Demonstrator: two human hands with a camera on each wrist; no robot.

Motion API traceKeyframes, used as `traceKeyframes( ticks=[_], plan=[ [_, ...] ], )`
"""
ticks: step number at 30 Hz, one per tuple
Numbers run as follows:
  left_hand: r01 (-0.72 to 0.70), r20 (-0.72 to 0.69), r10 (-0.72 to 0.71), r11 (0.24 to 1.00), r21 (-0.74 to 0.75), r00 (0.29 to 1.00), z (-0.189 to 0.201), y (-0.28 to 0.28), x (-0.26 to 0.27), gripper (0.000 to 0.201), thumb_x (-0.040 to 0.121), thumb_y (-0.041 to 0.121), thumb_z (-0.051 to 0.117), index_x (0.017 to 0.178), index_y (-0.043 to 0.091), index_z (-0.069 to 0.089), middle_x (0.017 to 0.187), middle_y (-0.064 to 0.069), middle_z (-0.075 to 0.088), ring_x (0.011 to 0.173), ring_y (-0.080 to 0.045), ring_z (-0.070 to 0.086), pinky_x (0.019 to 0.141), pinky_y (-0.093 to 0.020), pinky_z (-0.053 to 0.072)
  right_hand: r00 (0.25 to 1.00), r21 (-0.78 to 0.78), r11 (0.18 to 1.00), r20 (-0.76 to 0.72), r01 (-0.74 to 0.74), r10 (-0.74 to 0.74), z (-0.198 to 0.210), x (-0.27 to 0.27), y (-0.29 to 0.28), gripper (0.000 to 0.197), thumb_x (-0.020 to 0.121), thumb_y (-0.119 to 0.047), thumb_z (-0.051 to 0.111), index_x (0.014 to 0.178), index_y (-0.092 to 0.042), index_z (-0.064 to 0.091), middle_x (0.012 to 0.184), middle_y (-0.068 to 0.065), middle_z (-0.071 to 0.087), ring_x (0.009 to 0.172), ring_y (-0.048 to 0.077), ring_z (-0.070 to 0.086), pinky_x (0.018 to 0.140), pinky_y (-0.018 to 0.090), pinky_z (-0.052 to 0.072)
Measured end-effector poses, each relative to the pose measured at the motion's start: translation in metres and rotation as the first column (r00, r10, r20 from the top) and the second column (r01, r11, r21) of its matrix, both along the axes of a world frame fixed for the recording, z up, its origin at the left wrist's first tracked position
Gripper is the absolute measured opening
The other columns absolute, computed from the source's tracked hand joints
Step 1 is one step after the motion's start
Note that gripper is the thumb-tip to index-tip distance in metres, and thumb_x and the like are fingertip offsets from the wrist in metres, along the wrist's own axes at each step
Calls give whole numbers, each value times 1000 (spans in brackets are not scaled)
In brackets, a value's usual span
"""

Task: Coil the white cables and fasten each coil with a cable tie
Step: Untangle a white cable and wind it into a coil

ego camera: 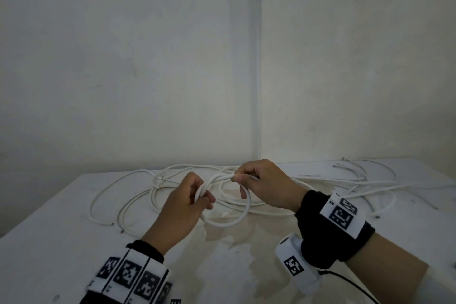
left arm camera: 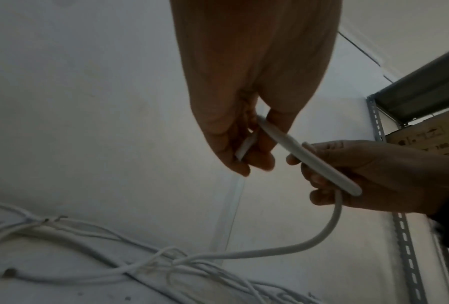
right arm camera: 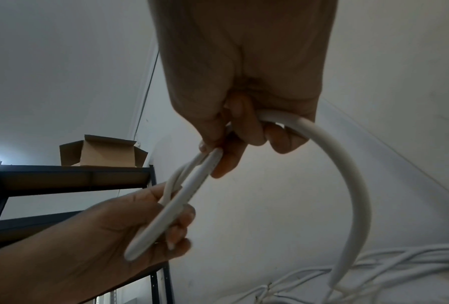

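Both hands clench the white cable (ego camera: 223, 223): left hand (ego camera: 183, 205) pins the coil's crossing; right hand (ego camera: 261, 186) should feed even loops toward that grip.

Table (ego camera: 61, 242) set in corner, walls behind and to right. Loose cables (ego camera: 138, 195) sprawled over far half of table — tangle from left-centre to right edge, ends trailing toward near-left. Both hands above table, before tangle: left hand (ego camera: 182, 207) left of centre, right hand (ego camera: 266, 185) just right and slightly farther back. Coil (ego camera: 229, 219) spans between them — gripped by each, lower loop hanging toward table. Shelving rack (right arm camera: 70, 179) off to side; cardboard box (right arm camera: 104, 152) on its top shelf.
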State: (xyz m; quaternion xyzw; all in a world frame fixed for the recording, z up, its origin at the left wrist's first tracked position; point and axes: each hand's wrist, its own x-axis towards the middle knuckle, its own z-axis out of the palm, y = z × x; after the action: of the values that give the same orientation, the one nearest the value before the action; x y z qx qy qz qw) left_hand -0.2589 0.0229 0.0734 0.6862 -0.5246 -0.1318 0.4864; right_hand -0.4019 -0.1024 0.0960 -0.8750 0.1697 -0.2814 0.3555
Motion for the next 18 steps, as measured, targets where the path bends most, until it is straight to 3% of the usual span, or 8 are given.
traceKeyframes(
  ticks=[2, 4, 7, 8, 9, 11, 14, 18],
  plan=[
    [76, -73, -73, 996, 36, 995, 0, 0, -1, 15, 90, 2, 48, 86, 17, 50, 73, 4, 64, 67, -5, 56, 59, -11, 42, 1000, 2, 1000, -5, 14, -14, -1, 0, -2, 36, 93, -15, 53, 58, -26, 55, 55, -11, 56, 47, -4, 49, 53, 8, 34],
    [129, -199, -113, 989, 68, 973, 4, 1, -3, 13, 92, 22, 46, 92, 18, 59, 70, 4, 63, 65, -4, 52, 62, -13, 42, 1000, -9, 1000, -5, 23, -23, -3, -1, -4, 36, 92, -15, 54, 58, -25, 56, 53, -14, 57, 51, -3, 51, 56, 10, 36],
    [203, -289, -173, 976, 78, 942, 7, 4, 4, 37, 92, 41, 38, 91, 20, 69, 67, 5, 61, 72, -12, 52, 74, -23, 44, 1000, -4, 1000, -13, 2, -2, -6, -4, -7, 38, 92, -16, 54, 55, -23, 57, 60, -11, 60, 73, 16, 62, 72, 27, 45],
    [214, -256, -187, 973, 84, 948, 8, 6, 5, 36, 97, 37, 38, 86, 26, 71, 70, 1, 61, 75, -12, 52, 75, -23, 44, 1000, 7, 1000, -20, -13, 13, -6, -5, -8, 38, 92, -16, 54, 55, -22, 58, 62, -10, 61, 81, 23, 63, 78, 30, 46],
    [226, -212, -202, 970, 95, 956, 7, 7, 7, 37, 97, 30, 40, 77, 32, 71, 77, -7, 63, 76, -11, 53, 75, -21, 44, 999, 17, 1000, -29, -24, 24, -5, -6, -8, 36, 92, -16, 54, 57, -18, 60, 62, -11, 62, 83, 22, 64, 82, 31, 46],
    [239, -140, -221, 964, 121, 965, 6, 7, 10, 43, 94, 22, 46, 62, 39, 69, 91, -16, 67, 70, -1, 54, 69, -13, 44, 999, 43, 998, -31, -36, 37, -4, -8, -8, 31, 92, -16, 55, 64, -6, 64, 57, -14, 61, 70, 5, 61, 74, 21, 47],
    [229, -97, -217, 966, 124, 971, 5, 7, 9, 28, 91, 14, 54, 77, 33, 68, 68, 7, 67, 65, 4, 57, 68, -11, 46, 999, 133, 991, 39, -25, 20, -3, -7, -8, 26, 90, -15, 58, 65, -12, 61, 57, -6, 59, 51, -2, 48, 57, 8, 37],
    [186, -95, -179, 980, 69, 979, -2, 8, 9, 26, 86, 5, 61, 75, 27, 70, 71, 15, 70, 69, 3, 61, 69, -13, 48, 996, 201, 980, 82, 5, -22, -6, -3, -9, 30, 87, -24, 62, 58, -18, 56, 53, -7, 56, 50, 2, 44, 55, 12, 37]
  ],
)
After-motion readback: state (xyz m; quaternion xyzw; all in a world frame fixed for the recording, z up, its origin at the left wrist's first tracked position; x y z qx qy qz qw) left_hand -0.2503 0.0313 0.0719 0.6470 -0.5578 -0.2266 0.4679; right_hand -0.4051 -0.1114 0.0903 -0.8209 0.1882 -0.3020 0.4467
